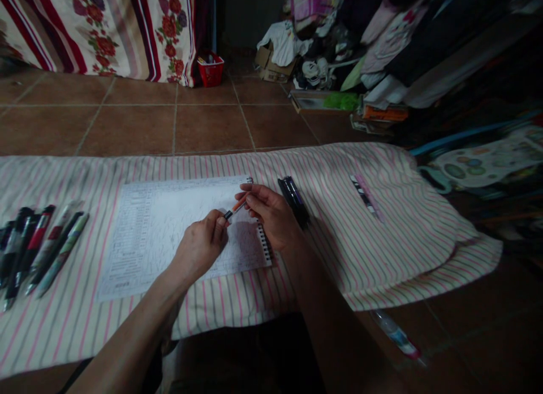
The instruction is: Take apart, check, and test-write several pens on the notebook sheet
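Observation:
Both my hands are over a spiral-bound notebook [182, 213] covered in writing, on a striped cloth. Between them is a slim pen [239, 204] with an orange section and a dark, shiny section. My left hand [202, 242] pinches its dark end. The fingertips of my right hand [274, 216] close on the orange end, partly hiding it. Whether the pen is in one piece or in parts, I cannot tell. Just right of the notebook lies a group of dark pens [293, 202].
Several pens [46, 247] lie side by side at the left. A pink and black-and-white strip-like item [367, 198] is on the cloth at right. A plastic bottle [396, 334] lies on the tiled floor. Beyond stand a red basket [211, 70] and piled clothes.

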Demonstrator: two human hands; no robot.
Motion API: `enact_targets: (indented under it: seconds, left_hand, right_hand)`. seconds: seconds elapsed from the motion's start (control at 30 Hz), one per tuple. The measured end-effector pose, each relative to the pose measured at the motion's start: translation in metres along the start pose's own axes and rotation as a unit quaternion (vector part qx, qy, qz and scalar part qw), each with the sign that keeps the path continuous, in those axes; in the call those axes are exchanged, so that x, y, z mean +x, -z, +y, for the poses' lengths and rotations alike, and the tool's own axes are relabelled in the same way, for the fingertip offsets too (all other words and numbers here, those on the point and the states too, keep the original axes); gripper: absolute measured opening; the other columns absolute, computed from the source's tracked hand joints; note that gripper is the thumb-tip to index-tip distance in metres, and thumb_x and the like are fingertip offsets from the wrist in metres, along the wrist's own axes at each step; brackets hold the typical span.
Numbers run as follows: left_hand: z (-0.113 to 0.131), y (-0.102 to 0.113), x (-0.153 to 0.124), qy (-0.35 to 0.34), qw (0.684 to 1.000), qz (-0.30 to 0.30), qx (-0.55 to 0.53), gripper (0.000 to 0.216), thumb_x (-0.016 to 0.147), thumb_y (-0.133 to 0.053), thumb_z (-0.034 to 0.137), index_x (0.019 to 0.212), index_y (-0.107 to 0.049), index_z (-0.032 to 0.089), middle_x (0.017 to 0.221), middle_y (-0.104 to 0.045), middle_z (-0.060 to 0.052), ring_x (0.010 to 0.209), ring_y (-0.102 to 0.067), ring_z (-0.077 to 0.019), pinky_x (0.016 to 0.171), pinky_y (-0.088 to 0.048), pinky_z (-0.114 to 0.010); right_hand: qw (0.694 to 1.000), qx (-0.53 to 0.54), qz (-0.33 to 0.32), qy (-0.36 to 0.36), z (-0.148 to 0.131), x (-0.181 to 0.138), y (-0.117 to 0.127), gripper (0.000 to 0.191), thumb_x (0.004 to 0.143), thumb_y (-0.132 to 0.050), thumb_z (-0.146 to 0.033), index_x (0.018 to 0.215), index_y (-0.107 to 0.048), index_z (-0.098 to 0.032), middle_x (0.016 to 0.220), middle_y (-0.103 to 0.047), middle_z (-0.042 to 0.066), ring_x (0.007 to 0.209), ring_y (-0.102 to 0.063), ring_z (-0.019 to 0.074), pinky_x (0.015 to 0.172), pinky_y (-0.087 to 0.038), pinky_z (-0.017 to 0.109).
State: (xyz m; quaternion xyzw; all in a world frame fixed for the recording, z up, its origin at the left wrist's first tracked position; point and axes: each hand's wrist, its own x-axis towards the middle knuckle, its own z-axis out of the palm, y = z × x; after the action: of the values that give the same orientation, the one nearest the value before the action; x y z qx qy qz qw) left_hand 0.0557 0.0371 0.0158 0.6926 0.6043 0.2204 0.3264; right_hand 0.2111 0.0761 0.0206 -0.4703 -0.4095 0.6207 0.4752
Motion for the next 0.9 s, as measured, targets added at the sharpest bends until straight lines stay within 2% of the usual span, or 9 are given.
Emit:
enact_targets:
  seconds: [0.27,0.6,0.77,0.9]
  left_hand:
    - [-0.0005,-0.0006,-0.0018,-0.002,1.000,-0.016,-0.007,0.021,0.092,-0.029,0.031,0.080,-0.044,0.022,0.061,-0.050,0.001,0.051,-0.047,-0.0139,0.055,-0.032,-0.026]
    - [0.0013,0.0010,-0.0029,0.003,1.000,-0.017,-0.002,0.021,0.092,-0.029,0.030,0.079,-0.044,0.022,0.061,-0.049,0.002,0.051,-0.046,-0.0133,0.056,-0.032,-0.026]
    - [0.0025,0.0017,-0.0022,0.010,1.000,-0.020,-0.009,0.022,0.092,-0.029,0.031,0.079,-0.045,0.022,0.062,-0.051,0.001,0.051,-0.047,-0.0136,0.055,-0.033,-0.026]
    - [0.0022,0.0024,-0.0015,0.018,1.000,-0.022,-0.012,0.021,0.091,-0.031,0.031,0.080,-0.045,0.022,0.064,-0.054,0.000,0.053,-0.050,-0.0141,0.056,-0.034,-0.026]
  right_hand:
    - [0.999,-0.041,0.008,0.009,-0.0017,-0.0006,0.0021,0.026,0.074,-0.064,-0.030,0.097,-0.064,-0.020,0.094,-0.071,0.004,0.073,-0.058,0.0114,0.058,-0.037,0.023]
    - [0.999,0.011,0.023,0.022,0.0010,0.0020,0.0042,0.022,0.072,-0.066,-0.029,0.092,-0.066,-0.020,0.087,-0.070,0.002,0.068,-0.056,0.0096,0.053,-0.032,0.022]
    - [0.999,0.006,0.041,0.020,0.0010,0.0021,0.0046,0.024,0.071,-0.067,-0.031,0.091,-0.066,-0.019,0.085,-0.070,0.002,0.064,-0.054,0.0094,0.051,-0.033,0.021]
    - [0.997,-0.041,0.070,0.018,0.0053,0.0039,0.0050,0.025,0.071,-0.065,-0.029,0.094,-0.065,-0.018,0.088,-0.071,0.004,0.066,-0.058,0.0104,0.054,-0.038,0.022]
